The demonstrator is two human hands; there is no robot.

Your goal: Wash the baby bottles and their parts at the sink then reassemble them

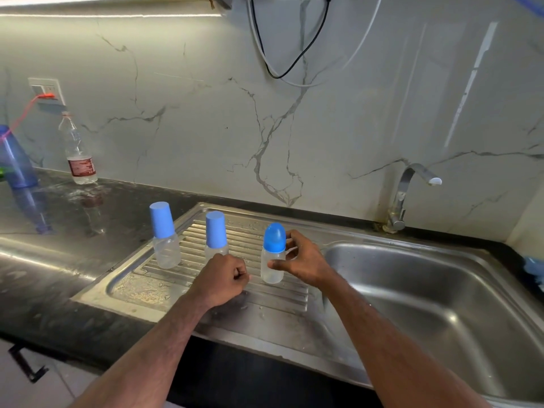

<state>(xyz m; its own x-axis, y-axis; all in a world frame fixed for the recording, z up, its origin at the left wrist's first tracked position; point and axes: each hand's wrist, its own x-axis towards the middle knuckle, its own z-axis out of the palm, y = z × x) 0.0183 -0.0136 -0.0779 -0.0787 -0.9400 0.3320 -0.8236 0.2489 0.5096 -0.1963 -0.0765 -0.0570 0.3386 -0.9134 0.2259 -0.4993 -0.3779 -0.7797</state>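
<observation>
Three clear baby bottles with blue caps stand upright on the ribbed steel drainboard (138,285). The left bottle (164,235) and the middle bottle (215,234) have flat-topped caps. The right bottle (273,253) has a rounded dome cap. My right hand (300,259) holds the right bottle, thumb on its clear body and fingers curled behind its neck. My left hand (223,276) is a closed fist holding nothing, just in front of the middle bottle and hiding its base.
The steel sink basin (435,301) lies to the right, with a curved tap (407,195) behind it. On the dark counter at the left stand a clear plastic water bottle (77,150) and a blue jug (13,157). Cables hang on the marble wall.
</observation>
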